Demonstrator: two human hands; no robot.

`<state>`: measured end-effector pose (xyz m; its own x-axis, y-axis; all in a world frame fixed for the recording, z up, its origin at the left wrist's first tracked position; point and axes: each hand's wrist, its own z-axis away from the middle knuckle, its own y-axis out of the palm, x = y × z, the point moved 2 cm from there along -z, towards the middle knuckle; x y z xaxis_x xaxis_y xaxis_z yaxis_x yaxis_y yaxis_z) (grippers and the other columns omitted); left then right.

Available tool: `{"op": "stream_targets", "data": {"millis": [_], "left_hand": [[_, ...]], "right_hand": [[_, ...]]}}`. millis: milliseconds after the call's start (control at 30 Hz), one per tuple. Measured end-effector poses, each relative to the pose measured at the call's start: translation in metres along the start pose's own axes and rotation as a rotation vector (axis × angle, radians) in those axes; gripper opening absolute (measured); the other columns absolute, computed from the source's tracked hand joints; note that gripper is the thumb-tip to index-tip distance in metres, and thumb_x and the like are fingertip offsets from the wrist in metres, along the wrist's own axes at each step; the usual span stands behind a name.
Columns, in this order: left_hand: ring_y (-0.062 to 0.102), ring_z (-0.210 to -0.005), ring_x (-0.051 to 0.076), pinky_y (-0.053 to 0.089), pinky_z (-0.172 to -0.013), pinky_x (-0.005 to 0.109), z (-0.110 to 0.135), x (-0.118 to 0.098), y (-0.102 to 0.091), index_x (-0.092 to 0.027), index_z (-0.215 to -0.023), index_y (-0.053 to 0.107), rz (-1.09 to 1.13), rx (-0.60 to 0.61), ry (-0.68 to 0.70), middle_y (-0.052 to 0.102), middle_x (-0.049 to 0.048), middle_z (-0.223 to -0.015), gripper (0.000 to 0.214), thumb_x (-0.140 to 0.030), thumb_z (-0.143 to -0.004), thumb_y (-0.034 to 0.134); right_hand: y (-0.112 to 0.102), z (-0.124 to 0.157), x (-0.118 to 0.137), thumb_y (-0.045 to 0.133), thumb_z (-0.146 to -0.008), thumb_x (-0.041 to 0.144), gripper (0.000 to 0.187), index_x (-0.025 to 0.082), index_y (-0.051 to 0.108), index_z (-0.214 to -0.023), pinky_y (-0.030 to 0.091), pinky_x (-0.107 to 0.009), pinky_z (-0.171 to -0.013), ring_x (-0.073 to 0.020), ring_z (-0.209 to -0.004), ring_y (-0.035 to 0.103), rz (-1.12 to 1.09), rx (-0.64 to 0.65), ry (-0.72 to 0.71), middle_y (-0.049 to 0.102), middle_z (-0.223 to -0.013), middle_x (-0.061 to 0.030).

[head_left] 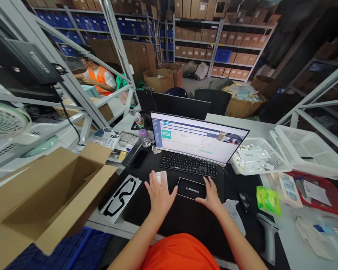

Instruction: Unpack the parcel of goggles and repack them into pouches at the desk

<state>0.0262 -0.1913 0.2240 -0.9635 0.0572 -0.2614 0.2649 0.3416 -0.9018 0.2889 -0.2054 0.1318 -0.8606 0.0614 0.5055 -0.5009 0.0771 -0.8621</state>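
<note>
My left hand [161, 193] is spread open over a small white box [163, 179], its fingers covering much of it. Whether the palm touches the box, I cannot tell. To the right, my right hand [211, 195] has its fingers apart at the right edge of a flat black box [190, 188] with a white border and printed lettering. Left of both hands lies a white box with a black goggle-shaped picture [120, 197]. Behind the hands sits a black keyboard [189, 164], below a lit monitor [198, 137].
An open cardboard box [53, 187] stands on the left. On the right are a mouse [245, 202], a green packet [268, 200], a barcode scanner [269, 236] and a white basket [278, 161] holding small packets. A phone [139, 159] lies left of the keyboard. A person in an orange vest [99, 79] sits beyond.
</note>
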Motion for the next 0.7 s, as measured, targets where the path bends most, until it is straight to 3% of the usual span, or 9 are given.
{"op": "stream_targets", "data": {"millis": [67,133,233,367,433,533,633,700], "left_hand": [[0.027,-0.148,0.052,0.031,-0.11,0.075,-0.011,0.014,-0.001,-0.004,-0.153,0.035,-0.051,0.131,-0.144,0.019,0.038,-0.16,0.084,-0.043,-0.086,0.067],[0.036,-0.142,0.051,0.041,-0.105,0.071,-0.015,0.033,-0.001,-0.007,-0.156,0.032,-0.027,0.233,-0.225,0.02,0.036,-0.161,0.082,-0.036,-0.087,0.064],[0.037,-0.143,0.049,0.04,-0.11,0.063,-0.01,0.076,-0.002,-0.009,-0.157,0.031,0.188,0.239,-0.317,0.019,0.0327,-0.162,0.085,-0.035,-0.084,0.065],[0.026,-0.152,0.037,0.015,-0.128,0.05,0.015,0.144,0.002,-0.018,-0.151,0.044,0.864,0.094,-0.545,0.039,0.0171,-0.159,0.088,-0.036,-0.072,0.077],[0.033,-0.15,0.035,0.023,-0.126,0.048,0.037,0.167,0.008,-0.023,-0.15,0.045,1.002,0.094,-0.635,0.044,0.0128,-0.157,0.08,-0.044,-0.077,0.072],[0.044,-0.144,0.036,0.038,-0.118,0.051,0.075,0.18,0.027,-0.03,-0.153,0.041,1.235,0.168,-0.801,0.049,0.0086,-0.155,0.078,-0.05,-0.082,0.067],[0.046,-0.143,0.036,0.038,-0.119,0.051,0.104,0.178,0.05,-0.029,-0.154,0.04,1.502,0.301,-0.925,0.053,0.0095,-0.152,0.088,-0.048,-0.075,0.076],[0.043,-0.146,0.036,0.035,-0.122,0.048,0.113,0.176,0.063,-0.027,-0.153,0.043,1.578,0.408,-0.911,0.052,0.0108,-0.154,0.095,-0.044,-0.068,0.083]], "right_hand": [[0.006,-0.006,0.012,0.09,-0.058,0.03,0.126,0.033,0.019,-0.161,0.041,-0.06,-0.111,-0.0409,-0.153,0.02,0.104,0.23,-0.012,0.021,-0.166,-0.0143],[0.012,-0.008,0.02,0.087,-0.058,0.021,0.127,0.035,0.016,-0.162,0.047,-0.058,-0.105,-0.0427,-0.15,0.025,0.196,0.355,-0.003,0.028,-0.164,-0.0141],[0.015,-0.005,0.025,0.074,-0.064,0.011,0.113,0.029,0.021,-0.162,0.051,-0.05,-0.101,-0.0396,-0.142,0.036,0.224,0.315,-0.032,0.04,-0.155,-0.0165],[0.007,0.005,0.014,0.071,-0.067,0.014,0.106,0.016,0.022,-0.162,0.045,-0.049,-0.11,-0.0367,-0.138,0.038,0.103,0.258,-0.055,0.043,-0.149,-0.0194],[-0.002,0.014,0.006,0.073,-0.068,0.02,0.105,0.014,0.023,-0.161,0.038,-0.051,-0.116,-0.0353,-0.138,0.039,0.022,0.242,-0.049,0.044,-0.147,-0.0187],[-0.02,0.034,-0.002,0.076,-0.07,0.03,0.107,0.018,0.02,-0.161,0.033,-0.05,-0.12,-0.0318,-0.138,0.041,-0.129,0.23,-0.091,0.042,-0.147,-0.0164],[-0.035,0.055,-0.001,0.075,-0.074,0.033,0.108,0.024,0.015,-0.163,0.033,-0.047,-0.121,-0.0287,-0.14,0.041,-0.185,0.303,-0.148,0.039,-0.149,-0.0143],[-0.039,0.064,0.001,0.076,-0.073,0.031,0.106,0.029,0.02,-0.163,0.033,-0.047,-0.12,-0.0286,-0.142,0.039,-0.131,0.393,-0.179,0.038,-0.151,-0.0126]]}}
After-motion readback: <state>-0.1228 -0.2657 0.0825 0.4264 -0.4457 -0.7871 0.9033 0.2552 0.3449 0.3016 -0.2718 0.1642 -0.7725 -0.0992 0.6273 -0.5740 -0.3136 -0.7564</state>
